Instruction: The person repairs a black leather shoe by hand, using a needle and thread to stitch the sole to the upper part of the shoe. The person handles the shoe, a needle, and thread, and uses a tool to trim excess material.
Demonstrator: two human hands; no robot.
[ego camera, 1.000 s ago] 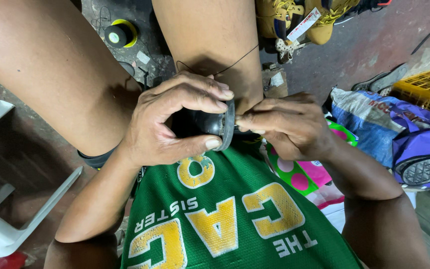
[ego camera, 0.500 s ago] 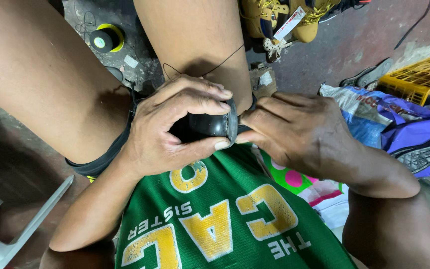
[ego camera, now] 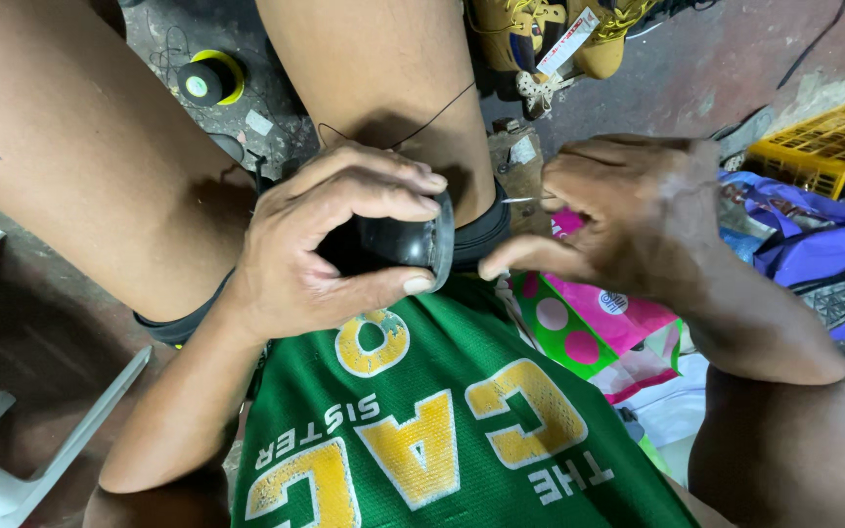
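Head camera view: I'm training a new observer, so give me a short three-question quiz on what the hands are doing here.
1. True or false: the left hand grips the black shoe.
2. Which hand pinches the needle? A) the left B) the right hand
3. What lies on the floor beyond the knees, at upper left?

Key: 1 true; 2 B, the needle tip shows beside its fingers, a little apart from the shoe; 3 a spool of black thread with a yellow rim.
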